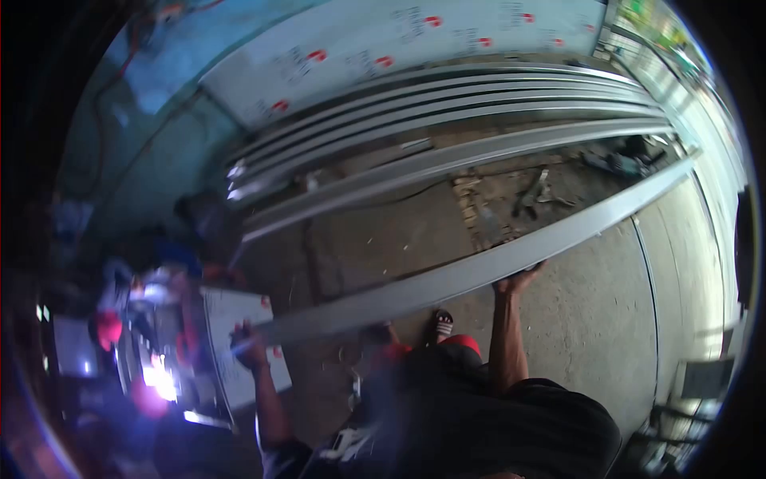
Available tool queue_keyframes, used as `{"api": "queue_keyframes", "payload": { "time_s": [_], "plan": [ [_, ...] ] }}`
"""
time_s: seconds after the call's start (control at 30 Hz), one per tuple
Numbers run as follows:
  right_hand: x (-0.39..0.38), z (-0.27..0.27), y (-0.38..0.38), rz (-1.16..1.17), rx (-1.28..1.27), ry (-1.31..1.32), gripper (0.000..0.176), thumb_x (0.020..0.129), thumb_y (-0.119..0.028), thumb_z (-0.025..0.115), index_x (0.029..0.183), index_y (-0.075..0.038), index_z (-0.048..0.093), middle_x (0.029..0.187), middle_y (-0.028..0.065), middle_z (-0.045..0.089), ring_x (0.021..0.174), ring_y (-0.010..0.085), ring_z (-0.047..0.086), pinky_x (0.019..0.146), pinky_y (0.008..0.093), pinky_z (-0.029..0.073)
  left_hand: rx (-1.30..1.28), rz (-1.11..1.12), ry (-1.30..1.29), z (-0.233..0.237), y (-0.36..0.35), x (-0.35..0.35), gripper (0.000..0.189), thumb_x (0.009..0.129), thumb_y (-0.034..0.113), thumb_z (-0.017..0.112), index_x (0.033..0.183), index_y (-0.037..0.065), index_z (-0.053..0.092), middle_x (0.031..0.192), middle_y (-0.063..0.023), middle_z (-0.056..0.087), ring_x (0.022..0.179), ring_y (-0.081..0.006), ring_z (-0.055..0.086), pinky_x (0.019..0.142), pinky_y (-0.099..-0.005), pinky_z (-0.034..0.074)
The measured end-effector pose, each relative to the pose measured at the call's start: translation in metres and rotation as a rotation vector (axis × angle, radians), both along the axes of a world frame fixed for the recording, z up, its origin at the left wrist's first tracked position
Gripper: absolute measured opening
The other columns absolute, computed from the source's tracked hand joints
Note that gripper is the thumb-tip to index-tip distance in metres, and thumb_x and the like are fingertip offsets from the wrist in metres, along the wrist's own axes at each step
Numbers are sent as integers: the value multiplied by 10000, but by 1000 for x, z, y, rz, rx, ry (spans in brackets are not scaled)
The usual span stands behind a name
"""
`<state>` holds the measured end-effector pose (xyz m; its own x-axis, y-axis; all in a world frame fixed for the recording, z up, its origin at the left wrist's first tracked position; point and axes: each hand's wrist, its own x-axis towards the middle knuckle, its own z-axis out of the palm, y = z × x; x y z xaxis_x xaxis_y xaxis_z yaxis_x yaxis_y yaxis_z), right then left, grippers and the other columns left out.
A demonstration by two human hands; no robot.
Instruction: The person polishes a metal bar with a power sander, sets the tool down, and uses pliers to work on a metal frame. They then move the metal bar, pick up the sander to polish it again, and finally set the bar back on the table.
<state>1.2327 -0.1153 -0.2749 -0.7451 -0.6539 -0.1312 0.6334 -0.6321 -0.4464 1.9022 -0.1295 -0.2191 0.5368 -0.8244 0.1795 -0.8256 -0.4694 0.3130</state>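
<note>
A long grey metal beam point(479, 267) slants across the view in front of my body, its right end higher in the picture. My right hand point(520, 279) supports it from below, right of its middle, with the palm and fingers at the lower edge. My left hand point(250, 345) is closed around its left end, slightly blurred. Below the beam, a foot in a striped sandal point(444, 323) shows on the concrete floor.
Several similar metal beams point(455, 160) lie side by side beyond, before a large white sheet point(479, 22) with red marks. A power tool point(618, 164) and clamp-like tools point(538, 195) lie on the floor. Bright welding-like light point(162, 380) glares at lower left, beside a smaller white sheet point(233, 375).
</note>
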Motion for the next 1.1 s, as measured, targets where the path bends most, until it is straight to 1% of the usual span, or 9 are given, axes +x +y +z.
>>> {"api": "queue_keyframes", "payload": {
  "time_s": [0.1, 0.47, 0.57, 0.67, 0.7, 0.73, 0.77, 0.9, 1.1],
  "plan": [
    [-13, -27, 2, 184, -157, -218, 657, 841, -630, 591, 1142, -46, 582, 1093, 131, 631, 1007, 312, 595, 897, 499, 483, -113, 188, -38, 54, 7, -50, 658, 890, 647, 487, 834, 35, 722, 853, -244, 689, 837, -437, 668, 701, -533, 506],
    [2, -25, -9, 280, -205, -21, 774, 850, -706, 503, 1213, -25, 568, 1132, 168, 633, 1058, 338, 586, 931, 513, 466, 187, 381, 236, -2, -46, 15, 794, 855, 720, 475, 960, -34, 702, 907, -297, 677, 948, -448, 656, 843, -504, 509],
    [-9, -48, -17, 219, -119, 27, 844, 882, -741, 362, 1260, -2, 520, 1138, 168, 627, 1065, 339, 586, 975, 504, 442, 338, -30, -221, -87, -52, 74, 508, 917, 124, 447, 1418, 196, 483, 932, -299, 652, 898, -435, 656, 783, -522, 520],
    [-1, -30, -24, 125, -12, 118, 889, 870, -782, 347, 1206, 24, 516, 1002, 215, 649, 958, 365, 620, 900, 476, 492, 194, -249, -56, -146, -70, 146, 507, 933, 101, 438, 1423, 220, 488, 970, -260, 674, 836, -317, 689, 779, -448, 564],
    [7, -13, -24, 139, -86, 20, 877, 873, -778, 347, 1198, 17, 522, 988, 211, 646, 956, 363, 619, 882, 473, 500, 223, -180, 94, -142, -79, 147, 433, 980, 226, 480, 1389, 89, 514, 1014, -234, 677, 898, -287, 687, 789, -432, 572],
    [12, -9, -25, 129, -97, -11, 869, 877, -775, 351, 1206, 10, 523, 1001, 204, 645, 961, 357, 616, 883, 467, 500, 50, 142, 773, -100, -77, 106, 549, 977, 362, 533, 1309, -75, 527, 1108, -233, 653, 932, -308, 683, 814, -436, 566],
    [14, -7, -26, 142, -118, -46, 862, 880, -772, 355, 1215, 3, 524, 1014, 197, 643, 967, 350, 614, 884, 462, 501, -113, -3, 969, -112, -77, 109, 654, 940, 455, 585, 1177, -155, 582, 1139, -224, 647, 937, -303, 682, 820, -426, 562],
    [5, -34, -32, -110, 154, -243, 856, 889, -764, 367, 1253, -5, 523, 1052, 184, 636, 972, 330, 619, 891, 466, 501, 33, 128, 408, -77, -72, 62, 669, 894, 497, 590, 834, -166, 660, 839, -317, 676, 788, -446, 669, 726, -516, 504],
    [-5, -26, -17, -54, 864, -6, 851, 893, -762, 377, 1323, -39, 504, 1172, 144, 627, 1018, 287, 601, 920, 465, 478, 95, 155, 410, -67, -73, 33, 602, 887, 438, 602, 886, -160, 669, 909, -301, 688, 835, -415, 690, 746, -483, 536]
  ]
}}
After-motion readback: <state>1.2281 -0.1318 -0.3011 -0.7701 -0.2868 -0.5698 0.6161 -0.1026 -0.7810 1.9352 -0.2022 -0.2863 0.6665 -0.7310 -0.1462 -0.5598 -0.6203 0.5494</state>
